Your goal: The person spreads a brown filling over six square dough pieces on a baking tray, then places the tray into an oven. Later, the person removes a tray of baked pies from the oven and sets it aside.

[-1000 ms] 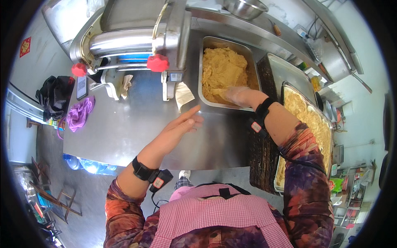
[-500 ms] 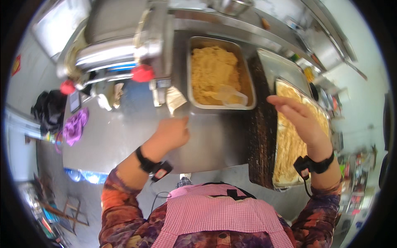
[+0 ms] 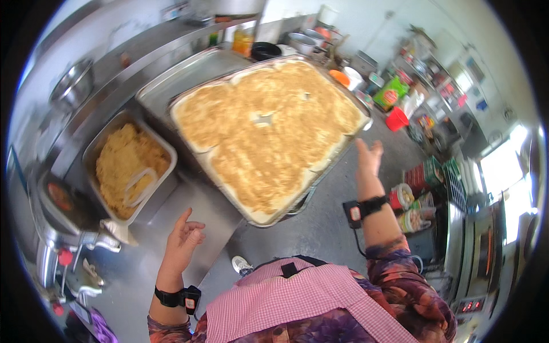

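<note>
My left hand (image 3: 183, 240) hovers over the steel counter (image 3: 143, 268), fingers loosely apart, holding nothing. My right hand (image 3: 369, 157) is raised at the right edge of a big metal tray (image 3: 309, 191) spread with flat yellow noodles, fingers apart, also holding nothing; I cannot tell whether it touches the rim. Left of the big tray sits a smaller steel pan (image 3: 166, 174) heaped with yellow noodles, with a pale scoop (image 3: 140, 183) lying in it.
A steel machine with red knobs (image 3: 63, 257) stands at the lower left. A shelf with a metal bowl (image 3: 71, 86) runs along the back. Pots, buckets and packaged goods crowd the floor and shelves at the right. An oven (image 3: 486, 251) is at the far right.
The view has swung right, so the big noodle tray now fills the centre. My right hand moved from the smaller pan out to the big tray's right edge. My left hand stayed over the counter.
</note>
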`<state>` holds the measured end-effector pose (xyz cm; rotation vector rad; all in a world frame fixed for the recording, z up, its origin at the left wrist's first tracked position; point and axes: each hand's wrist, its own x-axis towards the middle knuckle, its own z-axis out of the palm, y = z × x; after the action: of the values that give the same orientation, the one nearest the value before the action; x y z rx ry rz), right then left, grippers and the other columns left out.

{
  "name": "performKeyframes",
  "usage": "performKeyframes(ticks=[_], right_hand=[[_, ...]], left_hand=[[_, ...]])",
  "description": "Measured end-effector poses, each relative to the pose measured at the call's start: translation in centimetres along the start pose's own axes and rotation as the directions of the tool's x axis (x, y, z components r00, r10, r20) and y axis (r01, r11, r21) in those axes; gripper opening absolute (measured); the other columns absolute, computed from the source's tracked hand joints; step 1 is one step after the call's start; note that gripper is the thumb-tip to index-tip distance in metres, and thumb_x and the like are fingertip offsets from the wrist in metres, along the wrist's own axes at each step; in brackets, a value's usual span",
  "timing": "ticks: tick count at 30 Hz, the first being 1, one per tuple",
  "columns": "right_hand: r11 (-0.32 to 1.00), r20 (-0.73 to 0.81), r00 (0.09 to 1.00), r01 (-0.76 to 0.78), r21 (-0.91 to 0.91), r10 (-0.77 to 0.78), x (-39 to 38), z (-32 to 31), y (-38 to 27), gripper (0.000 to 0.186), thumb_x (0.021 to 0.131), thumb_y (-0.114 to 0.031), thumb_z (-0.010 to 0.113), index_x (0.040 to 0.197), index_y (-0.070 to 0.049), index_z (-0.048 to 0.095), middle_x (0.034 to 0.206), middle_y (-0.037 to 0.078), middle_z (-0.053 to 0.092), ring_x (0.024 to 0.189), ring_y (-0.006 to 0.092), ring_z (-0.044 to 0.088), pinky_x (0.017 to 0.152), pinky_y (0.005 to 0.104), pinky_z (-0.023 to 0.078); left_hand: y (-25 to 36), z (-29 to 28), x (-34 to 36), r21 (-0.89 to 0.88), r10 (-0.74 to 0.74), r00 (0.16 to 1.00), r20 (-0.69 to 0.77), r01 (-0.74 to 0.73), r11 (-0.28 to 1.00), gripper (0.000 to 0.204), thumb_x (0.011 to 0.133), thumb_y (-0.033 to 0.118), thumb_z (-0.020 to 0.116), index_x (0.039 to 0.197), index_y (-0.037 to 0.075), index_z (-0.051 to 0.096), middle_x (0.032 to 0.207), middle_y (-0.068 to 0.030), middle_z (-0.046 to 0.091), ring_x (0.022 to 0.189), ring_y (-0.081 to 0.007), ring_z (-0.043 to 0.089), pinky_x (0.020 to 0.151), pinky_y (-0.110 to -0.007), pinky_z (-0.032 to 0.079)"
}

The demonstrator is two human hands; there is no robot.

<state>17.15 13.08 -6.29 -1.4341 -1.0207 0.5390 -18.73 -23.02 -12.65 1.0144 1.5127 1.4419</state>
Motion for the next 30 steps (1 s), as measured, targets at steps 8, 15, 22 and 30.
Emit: performKeyframes(ticks=[8,15,22,30], right_hand=[[0.920,0.726,0.618,-0.389,-0.051,0.302,2.4,-3.8,2.5,0.068,0.082,-0.048,0.063,0.138,-0.012,0.048,0.143,0.014,0.041,0.130,0.0374,0.036,0.097,0.0544,0.037],[0.960,0.767,0.624,-0.279,0.034,0.154,1.0,-9.8,6.5,0.082,0.082,-0.051,0.065,0.142,-0.001,0.039,0.132,0.015,0.051,0.117,0.0314,0.049,0.092,0.0442,0.043],[0.670,0.879,0.409,-0.727,0.151,0.245,1.4,-13.8,9.7,0.091,0.083,-0.049,0.069,0.146,0.002,0.028,0.140,0.019,0.042,0.131,0.0324,0.038,0.106,0.0540,0.032],[0.399,0.907,0.410,-0.851,0.342,0.095,1.4,-15.8,10.0,0.044,0.089,0.000,0.055,0.131,0.000,0.041,0.125,0.015,0.058,0.106,0.0262,0.063,0.092,0.0417,0.053]], left_hand=[[3.5,11.3,2.6,-0.175,-0.035,0.999,0.014,0.037,0.984,0.063,0.094,0.042,0.056,0.136,-0.001,0.039,0.102,-0.0121,0.064,0.080,-0.0200,0.065,0.068,-0.032,0.055],[3.6,16.8,0.7,-0.211,-0.008,0.994,-0.107,-0.015,0.977,0.046,0.086,0.012,0.052,0.130,0.001,0.043,0.107,-0.0127,0.064,0.074,-0.0183,0.065,0.055,-0.029,0.055],[2.5,16.2,-7.2,-0.143,0.023,0.993,-0.117,-0.040,0.989,0.053,0.082,0.023,0.060,0.128,0.000,0.044,0.110,-0.0122,0.063,0.083,-0.0203,0.065,0.052,-0.031,0.053],[-1.3,9.5,-8.1,-0.479,-0.006,0.992,-0.125,-0.055,0.876,0.067,0.076,0.027,0.063,0.133,-0.005,0.046,0.127,-0.0169,0.058,0.115,-0.0311,0.058,0.101,-0.042,0.045]])
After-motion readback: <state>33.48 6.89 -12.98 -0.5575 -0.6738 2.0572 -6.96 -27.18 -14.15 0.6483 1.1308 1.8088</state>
